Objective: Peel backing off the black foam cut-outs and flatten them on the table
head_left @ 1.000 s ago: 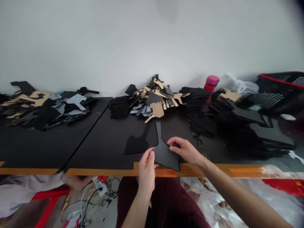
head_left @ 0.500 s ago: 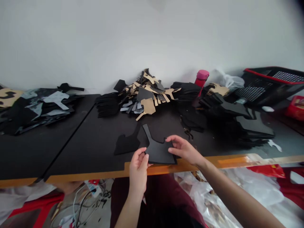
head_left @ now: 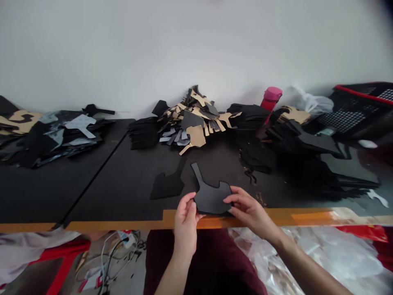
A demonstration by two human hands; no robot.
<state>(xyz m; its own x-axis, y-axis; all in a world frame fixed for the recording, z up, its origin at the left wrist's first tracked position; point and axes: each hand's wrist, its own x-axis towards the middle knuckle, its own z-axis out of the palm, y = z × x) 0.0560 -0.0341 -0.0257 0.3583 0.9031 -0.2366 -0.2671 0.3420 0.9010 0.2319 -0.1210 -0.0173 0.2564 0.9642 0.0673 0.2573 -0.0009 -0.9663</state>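
Between my two hands is a dark grey flat cut piece with a narrow strip pointing up and away at its left. My left hand pinches its left edge, thumb on top. At its right edge, my right hand grips with fingers and thumb. The piece is held just above the front edge of the black table. A similar black cut piece lies flat on the table to the left of it. What the pieces are made of I cannot tell.
Behind lies a heap of tan and grey offcuts, between black stacks. Further right are a pink-capped bottle, larger stacks of dark pieces and a black basket. Another pile lies left. Cables hang below.
My right hand has shifted down from the piece's upper notch to its right edge, uncovering the corner. The view has turned slightly left, and my left hand keeps its pinch.
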